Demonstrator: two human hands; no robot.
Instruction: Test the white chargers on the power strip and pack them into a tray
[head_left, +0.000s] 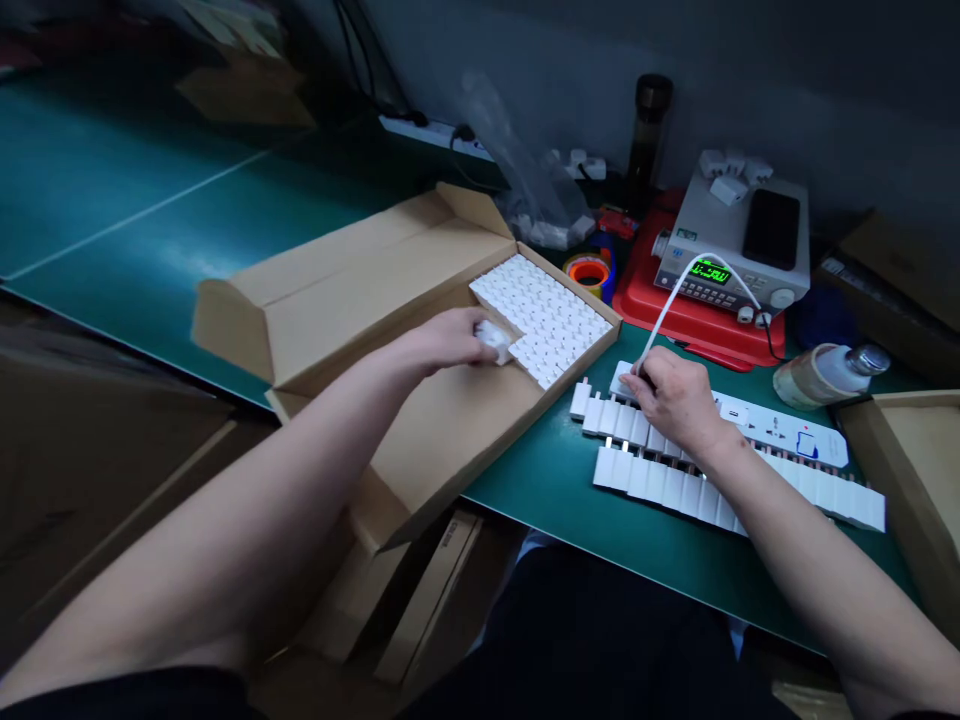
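My left hand (450, 340) is inside an open cardboard box (431, 435), closed around a small white charger (493, 342). Tight rows of white chargers (555, 310) fill the far end of that box, right beside my fingers. My right hand (679, 400) pinches the end of a white cable (667, 305) at the left end of a white power strip (829, 445); the cable's tip is hidden by my fingers. Two rows of white plug chargers (660, 490) with metal prongs lie on the green table in front of the strip, partly under my right forearm.
Behind the strip, a meter (731, 230) with a green display stands on a red tray (637, 300), a phone and several white adapters on top. A bottle (829, 375) lies to its right. Tape rolls (589, 272), a plastic bag (544, 190) and a dark flask (649, 135) sit behind the box.
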